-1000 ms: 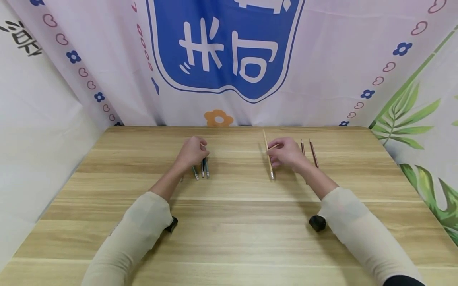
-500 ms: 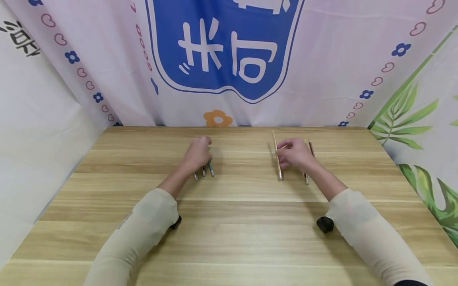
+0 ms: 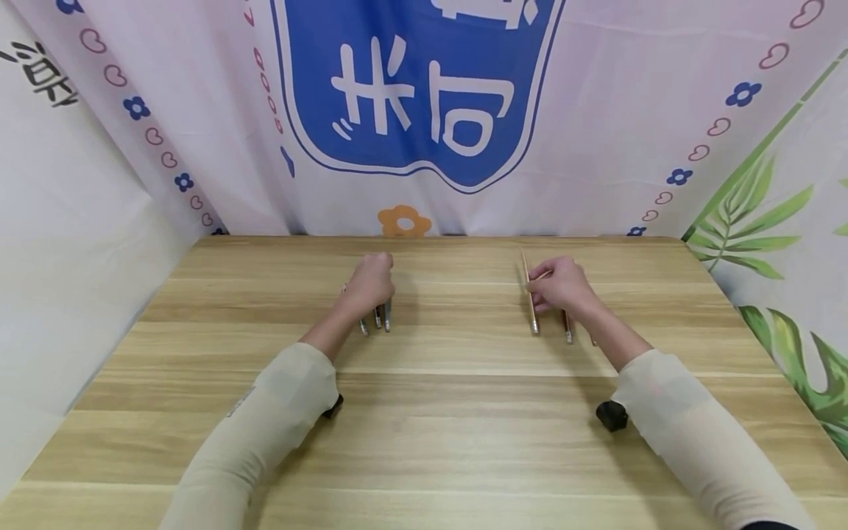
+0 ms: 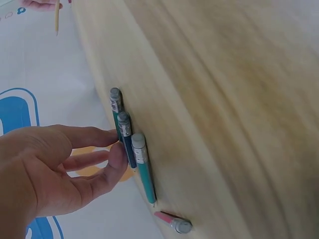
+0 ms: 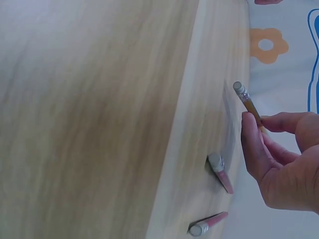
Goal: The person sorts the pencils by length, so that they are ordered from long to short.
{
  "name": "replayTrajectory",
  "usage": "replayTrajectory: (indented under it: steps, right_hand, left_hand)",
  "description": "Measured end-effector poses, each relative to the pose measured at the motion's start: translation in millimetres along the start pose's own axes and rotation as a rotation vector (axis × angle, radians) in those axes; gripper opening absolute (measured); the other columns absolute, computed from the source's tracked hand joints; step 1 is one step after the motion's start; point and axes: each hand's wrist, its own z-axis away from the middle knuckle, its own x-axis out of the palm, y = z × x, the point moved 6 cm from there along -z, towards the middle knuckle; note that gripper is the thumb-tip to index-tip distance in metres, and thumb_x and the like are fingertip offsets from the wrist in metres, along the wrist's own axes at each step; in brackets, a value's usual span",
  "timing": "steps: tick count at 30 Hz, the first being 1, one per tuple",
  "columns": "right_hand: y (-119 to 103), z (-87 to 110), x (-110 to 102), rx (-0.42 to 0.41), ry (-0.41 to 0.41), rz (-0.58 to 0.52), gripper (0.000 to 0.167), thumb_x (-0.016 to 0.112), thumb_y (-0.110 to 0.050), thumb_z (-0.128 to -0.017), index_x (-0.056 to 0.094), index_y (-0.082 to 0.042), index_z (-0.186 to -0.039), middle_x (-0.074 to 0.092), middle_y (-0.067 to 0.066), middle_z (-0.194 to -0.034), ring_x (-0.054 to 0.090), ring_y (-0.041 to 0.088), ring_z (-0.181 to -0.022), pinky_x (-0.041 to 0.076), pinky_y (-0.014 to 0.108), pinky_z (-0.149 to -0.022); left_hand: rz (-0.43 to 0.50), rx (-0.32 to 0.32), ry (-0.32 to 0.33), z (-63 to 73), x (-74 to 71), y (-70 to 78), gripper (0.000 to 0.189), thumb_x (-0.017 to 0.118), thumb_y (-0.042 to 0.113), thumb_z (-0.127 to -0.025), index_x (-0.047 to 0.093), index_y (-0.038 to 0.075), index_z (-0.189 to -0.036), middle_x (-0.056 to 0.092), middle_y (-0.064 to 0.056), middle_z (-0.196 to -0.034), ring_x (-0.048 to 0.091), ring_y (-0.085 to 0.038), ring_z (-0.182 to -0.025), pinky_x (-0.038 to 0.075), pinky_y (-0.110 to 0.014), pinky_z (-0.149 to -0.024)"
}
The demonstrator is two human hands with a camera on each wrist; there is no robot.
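My left hand (image 3: 372, 283) is low at the far left-centre of the table, its thumb and forefinger pinching a green pencil (image 4: 116, 103) near its eraser. Close beside that lie a dark blue pencil (image 4: 128, 147) and another green pencil (image 4: 144, 174). Below them in the left wrist view is a pink-red pencil (image 4: 174, 222). Toward the right, my right hand (image 3: 562, 283) grips a yellow pencil (image 5: 247, 103) between thumb and fingers, held over the wood. Two reddish pencils, one nearer (image 5: 219, 169) and one farther (image 5: 207, 225), lie under and beside this hand, partly hidden by it in the head view.
The wooden table (image 3: 424, 442) ends at a printed curtain (image 3: 596, 147) along the back. Fabric with a leaf print (image 3: 762, 221) hangs at the right. Black wrist-worn devices show beneath the left sleeve (image 3: 285, 397) and the right sleeve (image 3: 662, 390).
The right hand has carried the yellow pencil to the right, over the reddish pencils. My left hand has shifted slightly right; the green pencil swung right, then back nearer the dark blue one.
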Motion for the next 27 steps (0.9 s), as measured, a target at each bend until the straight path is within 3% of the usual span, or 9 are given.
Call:
replayTrajectory:
  steps: [7, 15, 22, 27]
  right_hand:
    - [4, -0.3, -6, 0.001, 0.012, 0.023, 0.030, 0.065, 0.003, -0.096, 0.060, 0.017, -0.123, 0.070, 0.014, -0.083, 0.066, 0.011, -0.061, 0.066, 0.029, -0.065]
    - [2, 1.7, -7, 0.001, 0.010, 0.012, 0.030, 0.064, 0.004, -0.096, 0.059, 0.017, -0.123, 0.068, 0.011, -0.080, 0.065, 0.010, -0.059, 0.066, 0.027, -0.062]
    - [4, 0.1, -8, 0.007, 0.013, 0.026, 0.027, 0.065, 0.003, -0.096, 0.060, 0.015, -0.119, 0.069, 0.009, -0.079, 0.064, 0.009, -0.060, 0.066, 0.028, -0.061]
    - [4, -0.1, -8, 0.014, 0.007, 0.039, 0.027, 0.066, 0.002, -0.096, 0.061, 0.015, -0.119, 0.068, 0.008, -0.075, 0.064, 0.010, -0.059, 0.066, 0.028, -0.061]
  left_hand:
    - [-0.025, -0.019, -0.042, -1.6, 1.0, 6.1, 0.035, 0.049, -0.020, -0.086, 0.061, -0.013, -0.118, 0.062, -0.022, -0.106, 0.049, -0.022, -0.070, 0.044, -0.023, -0.053]
    - [0.023, -0.054, -0.039, -7.4, 3.3, 6.3, 0.019, 0.051, -0.019, -0.083, 0.055, 0.000, -0.085, 0.044, -0.007, -0.074, 0.042, -0.017, -0.059, 0.037, -0.023, -0.045]
    - [0.061, -0.069, -0.043, -12.9, 7.1, 4.1, 0.045, 0.053, -0.019, -0.081, 0.028, 0.015, -0.064, 0.020, 0.002, -0.062, 0.021, -0.011, -0.052, 0.022, -0.021, -0.044]
    - [0.104, -0.045, -0.052, -14.3, 7.9, 4.3, 0.046, 0.051, -0.019, -0.079, 0.023, 0.014, -0.063, 0.015, 0.001, -0.061, 0.015, -0.011, -0.052, 0.015, -0.022, -0.046]
